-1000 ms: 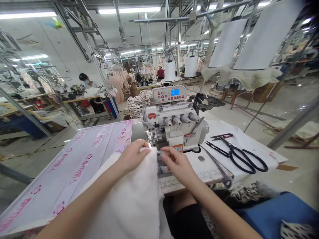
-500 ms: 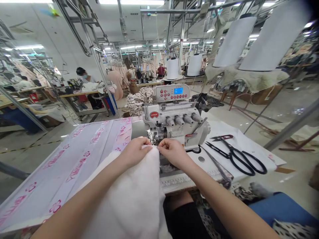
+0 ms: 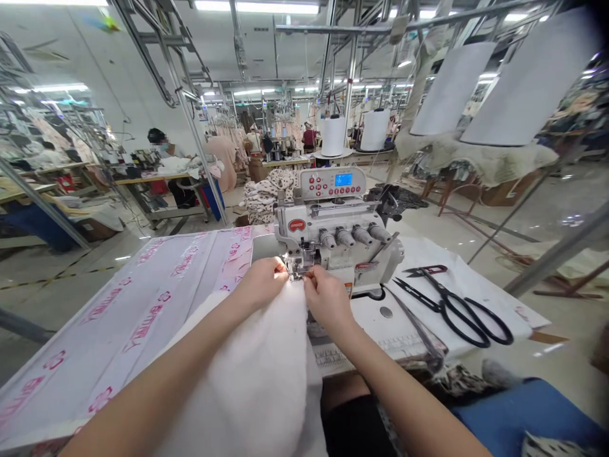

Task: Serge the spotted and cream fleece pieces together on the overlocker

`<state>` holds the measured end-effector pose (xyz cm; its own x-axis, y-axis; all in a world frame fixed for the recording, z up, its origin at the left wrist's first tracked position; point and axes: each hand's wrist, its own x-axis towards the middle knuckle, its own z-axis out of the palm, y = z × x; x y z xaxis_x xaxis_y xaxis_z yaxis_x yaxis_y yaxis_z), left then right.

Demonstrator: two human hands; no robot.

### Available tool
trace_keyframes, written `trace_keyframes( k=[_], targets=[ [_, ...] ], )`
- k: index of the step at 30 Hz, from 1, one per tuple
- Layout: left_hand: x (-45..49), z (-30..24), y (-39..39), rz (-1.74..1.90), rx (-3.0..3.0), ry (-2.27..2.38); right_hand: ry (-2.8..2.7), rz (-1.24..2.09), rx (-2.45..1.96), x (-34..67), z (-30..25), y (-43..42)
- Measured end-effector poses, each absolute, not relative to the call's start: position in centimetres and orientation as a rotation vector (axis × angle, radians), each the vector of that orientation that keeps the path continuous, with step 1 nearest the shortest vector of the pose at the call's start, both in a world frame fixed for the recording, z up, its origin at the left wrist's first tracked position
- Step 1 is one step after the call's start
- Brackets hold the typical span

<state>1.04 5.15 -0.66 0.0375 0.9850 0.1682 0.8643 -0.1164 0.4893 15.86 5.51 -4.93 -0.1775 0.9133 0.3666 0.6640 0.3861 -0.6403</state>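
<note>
White fluffy fabric (image 3: 252,362) hangs from the front of the overlock sewing machine (image 3: 333,235) down over my lap. My left hand (image 3: 264,279) pinches its top edge just left of the presser foot (image 3: 295,270). On the other side, my right hand (image 3: 328,298) is closed on the fabric's right corner, close against the foot. The fabric edge lies at the foot between both hands; my fingers partly hide it. A lit blue display (image 3: 343,180) tops the machine.
Black scissors (image 3: 457,304) and small red-handled thread snips (image 3: 428,271) lie right of the machine. Pink-printed plastic sheeting (image 3: 157,304) covers the table at left. Large white thread cones (image 3: 451,89) stand behind. A co-worker (image 3: 164,146) sits at a far table.
Both hands have brought the fabric edge slightly forward to the presser foot. My left hand now sits a little higher, and the right hand has turned more upright. The view has shifted slightly.
</note>
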Motion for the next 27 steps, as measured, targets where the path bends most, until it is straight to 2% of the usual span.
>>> trace_keyframes(
  k=[3, 7, 10, 17, 22, 27],
  targets=[
    [0.9, -0.4, 4.6, 0.694, 2.077, 1.904, -1.784, 0.613, -1.146, 16.6, -6.8, 3.9],
    [0.4, 0.4, 3.0, 0.599, 2.189, 1.907, -1.735, 1.036, -0.770, 17.4, -9.6, 0.0],
    [-0.3, 0.9, 2.5, 0.420, 2.187, 1.941, -1.721, 1.246, -0.782, 17.6, -10.3, -2.5],
    [-0.4, 0.3, 2.4, 0.391, 2.152, 2.031, -1.688, 1.198, -0.883, 18.6, -9.0, -4.6],
    [0.8, -0.2, 1.6, 0.262, 2.148, 2.170, -1.653, 1.302, -0.897, 19.0, -9.7, -5.0],
    [1.4, 0.2, 2.2, 0.221, 2.144, 2.182, -1.665, 1.269, -0.909, 19.0, -10.4, -4.3]
  ],
)
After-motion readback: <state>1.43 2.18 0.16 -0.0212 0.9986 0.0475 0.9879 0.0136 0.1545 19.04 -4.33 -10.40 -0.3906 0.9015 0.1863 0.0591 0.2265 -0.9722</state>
